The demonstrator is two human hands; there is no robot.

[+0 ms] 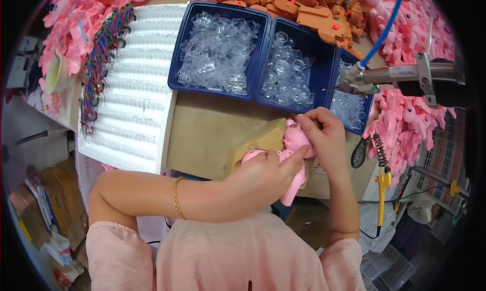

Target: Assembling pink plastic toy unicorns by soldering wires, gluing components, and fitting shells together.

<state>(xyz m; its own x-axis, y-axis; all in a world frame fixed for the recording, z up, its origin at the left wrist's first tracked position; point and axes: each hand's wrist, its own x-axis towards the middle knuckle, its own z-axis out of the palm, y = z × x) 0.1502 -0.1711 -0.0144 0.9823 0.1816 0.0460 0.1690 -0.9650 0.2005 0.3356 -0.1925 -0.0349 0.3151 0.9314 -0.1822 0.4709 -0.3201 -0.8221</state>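
Observation:
A pink plastic toy body [296, 137] with a rounded head end and a limb-like part pointing toward me lies between my hands. My left hand [263, 175] is closed around its lower part, index finger stretched along it. At the far end of the toy, the thumb and fingers of my right hand [324, 134] pinch its edge; whether a small part is between them is hidden. Beneath the toy and my left hand sits a yellowish block [258, 138], partly covered. A gold bracelet [176, 197] circles my left wrist.
Ahead stand blue bins [174, 78] of clear plastic pieces. A white ribbed tray [136, 88] with wire bundles [93, 83] lies left. Orange parts [324, 23] and pink parts [415, 114] are heaped beyond and right. A metal nozzle device [385, 74] overhangs; a yellow-handled tool [382, 195] hangs right.

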